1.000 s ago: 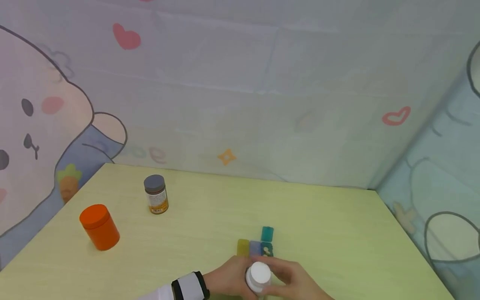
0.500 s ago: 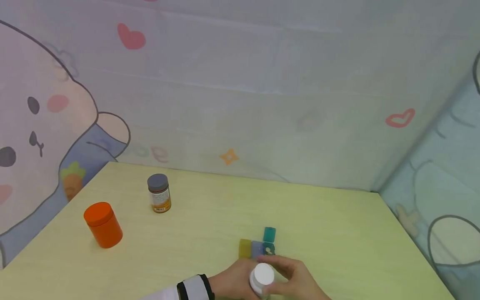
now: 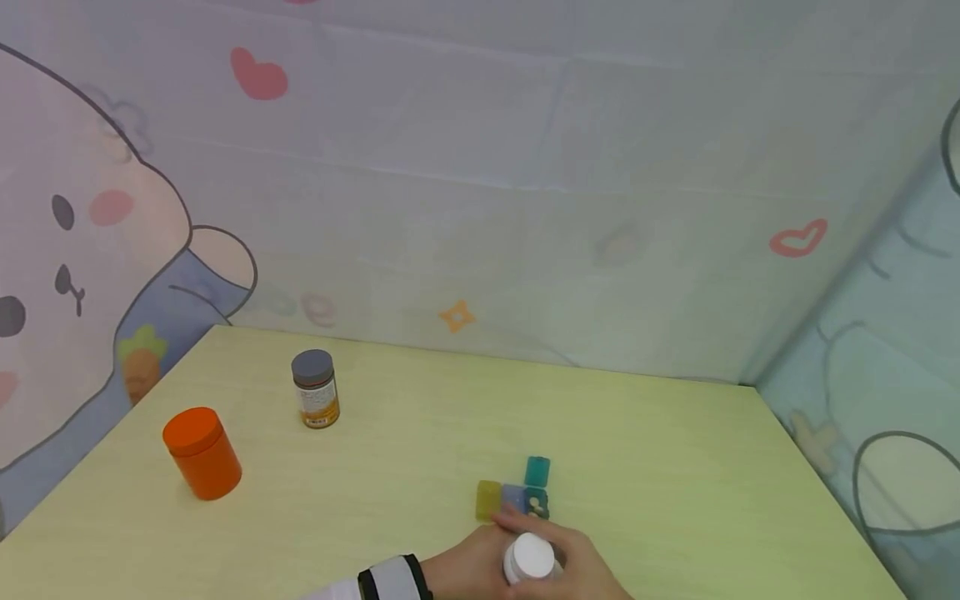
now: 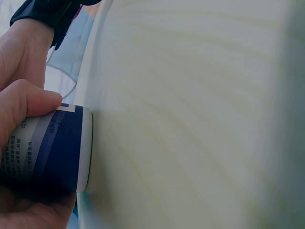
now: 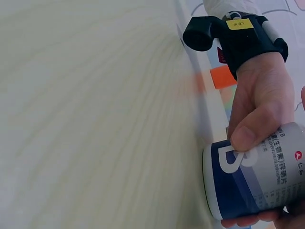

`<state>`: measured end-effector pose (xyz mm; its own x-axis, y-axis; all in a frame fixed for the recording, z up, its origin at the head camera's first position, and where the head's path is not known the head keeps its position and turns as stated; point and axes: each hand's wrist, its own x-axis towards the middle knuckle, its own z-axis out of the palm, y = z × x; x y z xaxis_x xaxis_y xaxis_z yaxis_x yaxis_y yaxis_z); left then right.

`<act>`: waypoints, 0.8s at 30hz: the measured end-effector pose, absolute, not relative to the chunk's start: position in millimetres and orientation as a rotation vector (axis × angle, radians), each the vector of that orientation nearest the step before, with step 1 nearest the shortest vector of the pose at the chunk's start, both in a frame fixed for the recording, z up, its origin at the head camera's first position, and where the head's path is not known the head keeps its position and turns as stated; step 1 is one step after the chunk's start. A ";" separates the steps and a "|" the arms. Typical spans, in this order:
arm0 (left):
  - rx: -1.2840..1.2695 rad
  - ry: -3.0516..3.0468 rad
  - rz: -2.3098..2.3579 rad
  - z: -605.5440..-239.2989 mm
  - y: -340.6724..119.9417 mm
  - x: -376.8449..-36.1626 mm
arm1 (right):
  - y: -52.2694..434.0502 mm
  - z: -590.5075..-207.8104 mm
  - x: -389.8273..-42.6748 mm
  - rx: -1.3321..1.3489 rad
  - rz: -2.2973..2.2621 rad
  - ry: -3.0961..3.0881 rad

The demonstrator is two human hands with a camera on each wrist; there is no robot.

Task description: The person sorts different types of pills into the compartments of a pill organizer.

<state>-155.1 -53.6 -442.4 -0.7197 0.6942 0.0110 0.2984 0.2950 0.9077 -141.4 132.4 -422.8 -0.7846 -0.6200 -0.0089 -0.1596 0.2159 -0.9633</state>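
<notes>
Near the table's front edge, both hands hold a white-capped bottle [image 3: 528, 558] upright. My left hand [image 3: 461, 571], with a black and white wristband, grips it from the left. Its thumb presses the blue and white label [image 5: 248, 181]. My right hand [image 3: 581, 571] wraps the bottle from the right, thumb on the label [image 4: 52, 148]. The bottle's base meets the pale yellow table [image 4: 190, 119]. Just beyond the hands lies a small pill organiser [image 3: 513, 497] with yellow, blue and teal compartments, and one teal lid [image 3: 537, 470] stands open.
An orange jar [image 3: 201, 454] stands at the left of the table. A brown bottle with a grey cap [image 3: 313, 388] stands behind it. Printed fabric walls [image 3: 525, 208] close the table's back and sides.
The hands and the bottle have drifted slightly right and towards me. The right hand's fingers have closed in more tightly round the bottle.
</notes>
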 end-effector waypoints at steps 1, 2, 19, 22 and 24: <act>0.859 2.134 1.459 -443.1 -54.4 -154.1 | 134.3 -423.4 -141.1 -0.683 -1.588 2.097; 0.833 2.095 1.502 -443.7 -55.1 -153.0 | 136.3 -424.2 -140.8 -0.654 -1.583 2.099; 0.652 2.022 1.581 -436.4 -57.3 -143.5 | 153.7 -430.2 -137.8 -0.605 -1.608 2.097; 0.655 2.024 1.588 -435.7 -57.0 -141.8 | 151.3 -431.1 -134.5 -0.567 -1.644 2.099; 0.637 2.028 1.594 -435.3 -56.3 -140.5 | 149.9 -431.3 -132.9 -0.569 -1.656 2.113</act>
